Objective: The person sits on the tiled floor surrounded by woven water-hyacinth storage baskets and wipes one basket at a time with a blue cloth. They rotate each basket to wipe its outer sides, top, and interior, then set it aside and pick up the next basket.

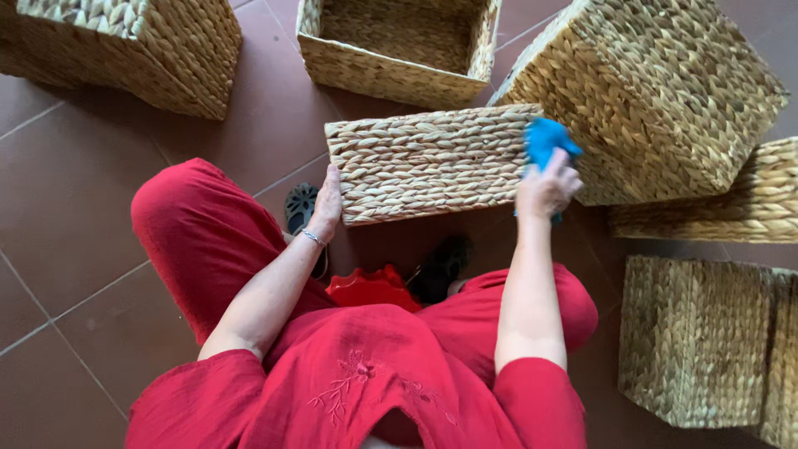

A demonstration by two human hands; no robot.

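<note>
The woven basket [428, 165] lies on its side on the tiled floor [66, 224] before my knees. My right hand [546, 188] is closed on a blue cloth [547, 140] pressed at its right end; my left hand [327, 206] lies flat and open against its left end. Rubbing hard could snag the cloth on the weave, or push the basket away from my bracing palm into the larger basket [657, 91] beside it.

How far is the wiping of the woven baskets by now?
Done: cannot tell; no basket looks visibly different. In hand: the left hand steadies the woven basket while the right hand presses a blue cloth on it. Left: unclear; other baskets stand around.
</note>
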